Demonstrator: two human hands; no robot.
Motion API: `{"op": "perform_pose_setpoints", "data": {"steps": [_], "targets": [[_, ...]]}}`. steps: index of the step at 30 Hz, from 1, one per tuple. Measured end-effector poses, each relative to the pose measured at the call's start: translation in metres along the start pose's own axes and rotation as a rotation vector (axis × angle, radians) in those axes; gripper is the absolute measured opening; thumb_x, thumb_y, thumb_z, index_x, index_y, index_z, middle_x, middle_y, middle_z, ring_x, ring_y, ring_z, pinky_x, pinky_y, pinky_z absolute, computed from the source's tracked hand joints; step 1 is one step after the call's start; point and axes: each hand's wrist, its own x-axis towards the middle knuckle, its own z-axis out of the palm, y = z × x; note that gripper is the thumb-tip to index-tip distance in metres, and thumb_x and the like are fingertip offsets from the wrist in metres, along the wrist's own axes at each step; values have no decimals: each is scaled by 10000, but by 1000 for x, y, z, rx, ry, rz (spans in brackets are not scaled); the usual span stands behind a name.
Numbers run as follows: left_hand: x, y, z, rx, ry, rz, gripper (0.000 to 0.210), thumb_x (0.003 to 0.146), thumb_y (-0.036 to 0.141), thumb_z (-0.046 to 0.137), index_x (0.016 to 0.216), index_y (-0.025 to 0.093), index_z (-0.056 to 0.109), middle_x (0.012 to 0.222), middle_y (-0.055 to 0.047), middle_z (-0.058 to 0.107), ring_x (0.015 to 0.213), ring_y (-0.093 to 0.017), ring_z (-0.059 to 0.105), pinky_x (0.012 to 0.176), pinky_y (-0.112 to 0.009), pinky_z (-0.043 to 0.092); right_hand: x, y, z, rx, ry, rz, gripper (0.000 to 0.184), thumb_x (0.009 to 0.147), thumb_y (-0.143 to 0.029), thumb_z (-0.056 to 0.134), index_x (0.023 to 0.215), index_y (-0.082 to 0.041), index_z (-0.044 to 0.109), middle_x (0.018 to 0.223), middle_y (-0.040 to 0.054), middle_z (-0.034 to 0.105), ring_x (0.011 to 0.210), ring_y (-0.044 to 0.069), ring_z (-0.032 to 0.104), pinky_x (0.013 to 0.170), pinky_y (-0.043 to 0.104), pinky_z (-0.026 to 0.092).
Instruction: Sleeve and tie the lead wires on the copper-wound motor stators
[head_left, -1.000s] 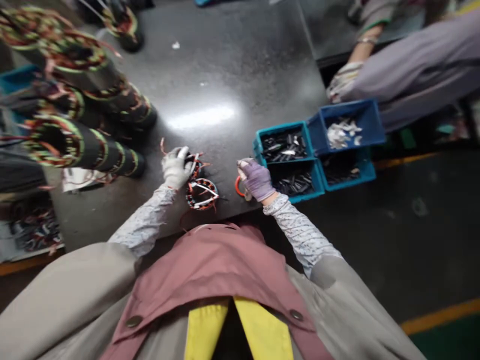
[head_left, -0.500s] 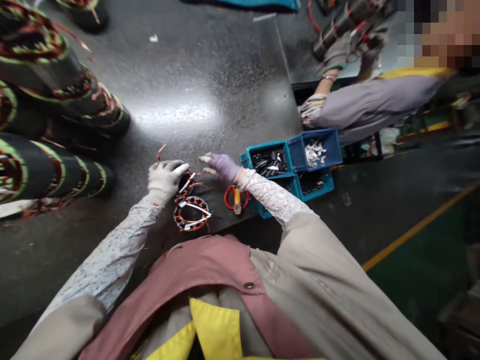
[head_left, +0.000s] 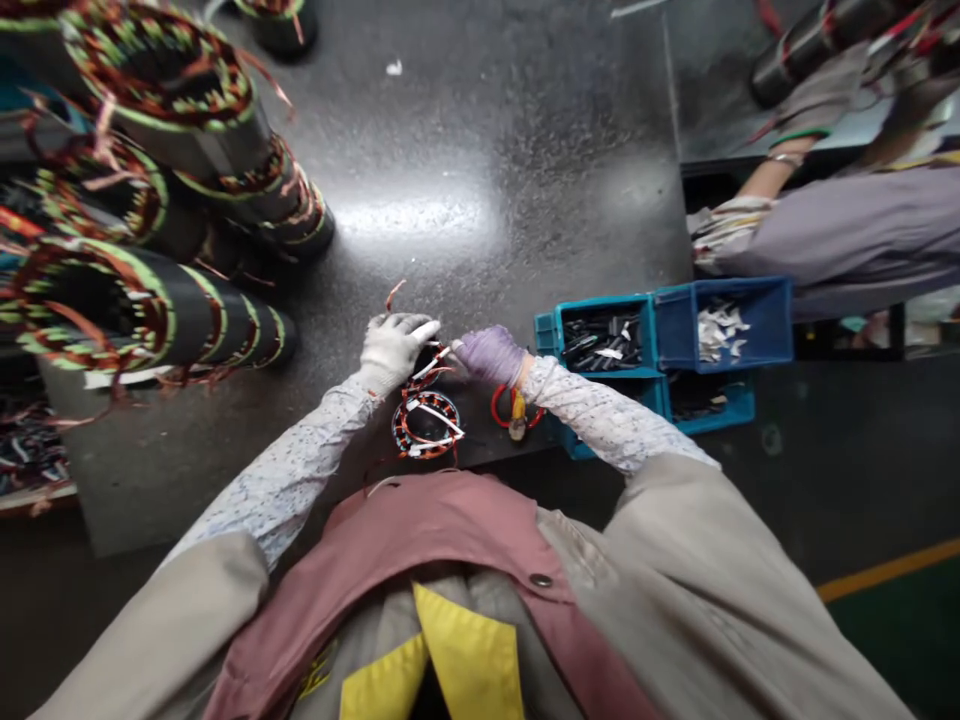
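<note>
My left hand (head_left: 391, 352), in a white glove, is closed around the far side of a small wound stator (head_left: 427, 375) with copper wires and white sleeving; the hand covers much of it. My right hand (head_left: 491, 355), in a purple glove, has its fingers pinched together at a white-sleeved wire (head_left: 444, 353) on the stator's right side. A second wound stator (head_left: 426, 425), a ring with white sleeving across it, lies flat nearer my body. Below my right hand lies a tool with red looped handles and a yellow part (head_left: 517, 412).
Large dark stators (head_left: 225, 150) with copper windings stand and lie at the left. Blue bins (head_left: 652, 325) at the right hold black and white pieces. At the upper right, a co-worker's gloved hand (head_left: 821, 95) is at a dark cylinder (head_left: 799, 60). The table's front edge runs near my apron.
My right hand has moved left to the stator, and its spread fingers have closed on the white-sleeved wire. My left hand stays at the stator. The whole view has shifted, with things appearing further right.
</note>
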Motion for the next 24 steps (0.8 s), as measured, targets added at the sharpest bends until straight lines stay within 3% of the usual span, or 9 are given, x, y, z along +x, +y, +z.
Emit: {"op": "perform_pose_setpoints", "data": {"steps": [3,5,8,11,14,16,18,21,24], "targets": [[1,1,-2,9,-42,66,374,913,224,529,1232,363,667,1332,4,659,1217,-242,565,1069,-449,331,2,-5,0,395,-21,134,328,949,-373,553,903,-100,729,833,106,721,787,209,643,627,265,379],[4,0,-3,16,-33,65,361,916,233,509,1219,335,676,1325,-18,663,1213,-263,570,1057,-469,333,5,-11,5,612,-17,233,372,982,-390,515,909,-95,730,728,48,694,654,139,594,577,236,380],[8,2,-5,31,-6,33,364,924,259,470,1222,302,675,1326,-53,661,1212,-293,571,1048,-499,330,2,-15,11,750,12,323,447,1042,-386,383,1007,-93,719,738,29,697,571,99,568,564,222,427],[1,11,-10,53,-10,29,386,909,278,466,1244,297,656,1347,-64,644,1253,-309,544,1079,-531,302,-31,0,10,722,158,379,375,1013,-401,464,1117,-131,702,986,73,743,800,142,673,727,237,488],[-19,26,-17,59,75,-18,406,909,337,469,1272,267,635,1385,-90,604,1312,-328,491,1114,-553,281,-93,44,7,495,335,599,359,988,-354,508,1283,-199,642,1250,80,693,1125,191,643,940,269,457],[-33,39,-18,43,115,-43,436,913,406,476,1290,244,624,1363,-109,607,1281,-329,512,1089,-514,347,-130,80,8,306,242,781,349,992,-351,465,1230,-225,686,1220,80,710,1132,226,645,934,302,466],[-40,52,-15,44,59,-10,486,887,435,523,1314,223,614,1347,-131,606,1236,-341,540,1030,-484,419,-149,109,9,161,109,821,350,979,-374,460,1171,-241,720,1157,80,732,1095,244,659,888,308,480],[-37,63,-5,73,-35,22,455,882,325,509,1307,221,633,1371,-146,587,1220,-360,551,980,-497,458,-140,127,10,33,-96,714,344,953,-386,496,1184,-266,720,1177,79,723,1099,247,659,877,308,485],[-27,60,6,29,-25,2,396,894,253,458,1211,245,695,1322,-113,627,1169,-316,588,975,-471,479,-116,126,8,-14,-228,620,363,917,-379,570,1243,-281,695,1259,87,688,1139,264,645,912,339,489]]}}
